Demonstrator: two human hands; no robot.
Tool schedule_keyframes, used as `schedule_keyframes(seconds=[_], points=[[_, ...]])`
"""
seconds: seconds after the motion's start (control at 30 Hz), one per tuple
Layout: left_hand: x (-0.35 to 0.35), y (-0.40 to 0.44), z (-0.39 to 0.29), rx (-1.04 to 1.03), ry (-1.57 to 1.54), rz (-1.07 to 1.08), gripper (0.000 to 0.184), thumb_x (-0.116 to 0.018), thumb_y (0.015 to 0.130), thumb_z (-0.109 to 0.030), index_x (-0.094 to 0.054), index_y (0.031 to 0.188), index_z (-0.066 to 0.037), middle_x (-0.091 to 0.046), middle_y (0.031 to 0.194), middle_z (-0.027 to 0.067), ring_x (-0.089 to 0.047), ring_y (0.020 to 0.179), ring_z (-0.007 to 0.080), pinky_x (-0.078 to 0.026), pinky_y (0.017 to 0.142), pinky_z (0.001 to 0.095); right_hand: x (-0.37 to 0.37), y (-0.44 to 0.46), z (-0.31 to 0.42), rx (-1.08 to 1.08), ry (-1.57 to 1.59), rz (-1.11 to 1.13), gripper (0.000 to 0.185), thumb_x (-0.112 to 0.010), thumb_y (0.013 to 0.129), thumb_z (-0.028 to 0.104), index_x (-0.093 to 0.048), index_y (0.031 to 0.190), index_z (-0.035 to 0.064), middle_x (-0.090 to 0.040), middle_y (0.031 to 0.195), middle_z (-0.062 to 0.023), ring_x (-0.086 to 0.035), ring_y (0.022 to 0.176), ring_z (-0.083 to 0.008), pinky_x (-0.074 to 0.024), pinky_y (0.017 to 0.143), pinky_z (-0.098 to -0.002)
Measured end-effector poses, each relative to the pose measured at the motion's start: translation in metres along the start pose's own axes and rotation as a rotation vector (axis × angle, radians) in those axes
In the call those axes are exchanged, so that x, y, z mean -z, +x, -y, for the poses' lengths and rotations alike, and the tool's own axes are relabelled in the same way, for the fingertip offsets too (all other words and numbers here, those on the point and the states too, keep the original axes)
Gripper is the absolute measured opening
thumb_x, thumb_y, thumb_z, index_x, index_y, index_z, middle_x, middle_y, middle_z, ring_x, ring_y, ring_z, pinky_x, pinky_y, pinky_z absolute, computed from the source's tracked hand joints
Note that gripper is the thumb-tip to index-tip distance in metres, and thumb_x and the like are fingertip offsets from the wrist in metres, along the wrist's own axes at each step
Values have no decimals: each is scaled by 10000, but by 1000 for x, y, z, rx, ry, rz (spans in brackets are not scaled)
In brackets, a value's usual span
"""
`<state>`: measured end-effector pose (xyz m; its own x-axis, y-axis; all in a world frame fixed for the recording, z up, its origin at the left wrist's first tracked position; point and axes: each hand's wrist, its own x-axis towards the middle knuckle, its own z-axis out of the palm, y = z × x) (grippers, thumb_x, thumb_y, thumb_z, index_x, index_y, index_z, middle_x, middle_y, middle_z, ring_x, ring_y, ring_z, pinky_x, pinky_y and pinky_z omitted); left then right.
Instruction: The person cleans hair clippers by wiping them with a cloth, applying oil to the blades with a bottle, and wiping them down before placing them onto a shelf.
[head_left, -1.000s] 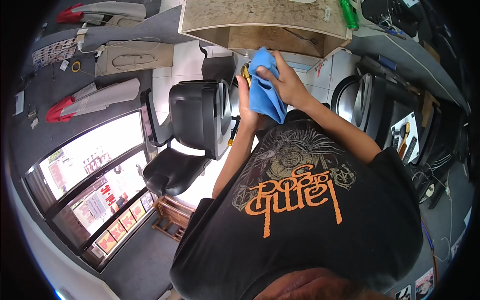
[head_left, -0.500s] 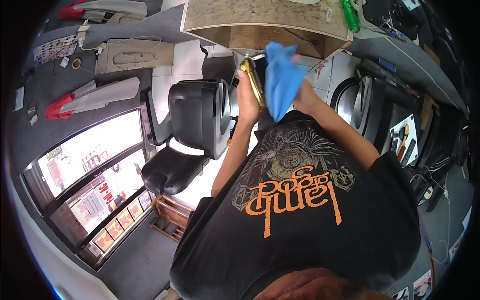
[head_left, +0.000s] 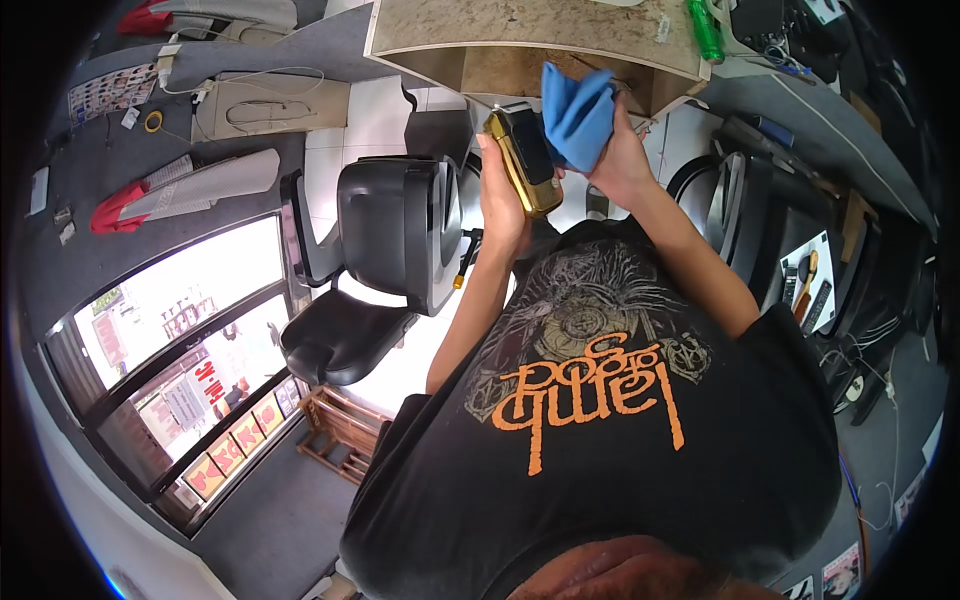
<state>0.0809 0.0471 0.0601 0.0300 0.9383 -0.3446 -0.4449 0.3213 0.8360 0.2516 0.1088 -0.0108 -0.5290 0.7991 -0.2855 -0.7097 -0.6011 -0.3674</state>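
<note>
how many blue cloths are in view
1: the blue cloth is in the right hand, beside the gold-and-black device in the left hand. Others may be hidden.

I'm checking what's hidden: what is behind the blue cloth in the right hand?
Beyond the upper edge of the blue cloth, the inside of the open wooden cabinet shows. Whatever lies directly behind the cloth is covered, seemingly including some fingers of the right hand.

Around the black padded armchair (head_left: 375,228)
To its right lay the gold-and-black oblong device (head_left: 527,150) in the left hand (head_left: 499,195), then the blue fabric cloth (head_left: 577,118) in the right hand (head_left: 624,168); nearer the wearer stood the brown slatted wooden stool (head_left: 341,428), beyond and rightward the tan wooden box (head_left: 540,24).
</note>
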Motion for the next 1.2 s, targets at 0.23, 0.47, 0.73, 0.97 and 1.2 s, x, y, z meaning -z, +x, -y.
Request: schedule_keyframes(seconds=[0.23, 0.47, 0.73, 0.97, 1.2], points=[[3, 14, 21, -245, 471, -243, 650, -288, 1152, -552, -590, 1235, 17, -641, 1048, 87, -588, 919, 169, -490, 868, 319, -52, -30, -38, 395, -1053, 7, 757, -564, 1090, 345, -180, 1618, -40, -437, 1573, -258, -436, 1494, -373, -364, 1204, -417], [13, 14, 27, -163, 102, -271, 546, -406, 1143, -499, -597, 1316, -18, -664, 1103, 64, -671, 983, 145, -566, 840, 285, -67, -55, -30, 709, -1465, 61, 695, -704, 938, 176, -426, 1554, 12, -502, 1513, -193, -509, 1383, -429, -448, 1106, -483], [28, 10, 46, -298, 293, -252, 428, -499, 1133, -365, -520, 1398, -29, -624, 1175, 40, -656, 1024, 127, -576, 847, 296, -75, -43, -11, 870, -1609, 85, 616, -784, 827, 192, -622, 1398, 24, -579, 1373, -132, -580, 1207, -348, -474, 1014, -449], [35, 2, 25, -73, -21, -291, 547, -421, 1115, -588, -603, 1106, -72, -593, 894, 30, -611, 811, 144, -512, 768, 288, -73, -63, 0, 659, -1627, 294, 603, -812, 791, 175, -667, 1369, 82, -636, 1211, -91, -626, 1129, -338, -509, 969, -437], [6, -3, -14, -6, -114, -287, 732, -289, 1080, -710, -582, 1206, -51, -682, 1014, 127, -717, 787, 260, -597, 682, 379, -27, -77, 20, 187, -533, -192, 331, -669, 972, 209, -693, 1228, 0, -695, 1197, -83, -677, 1103, -203, -546, 951, -388]])
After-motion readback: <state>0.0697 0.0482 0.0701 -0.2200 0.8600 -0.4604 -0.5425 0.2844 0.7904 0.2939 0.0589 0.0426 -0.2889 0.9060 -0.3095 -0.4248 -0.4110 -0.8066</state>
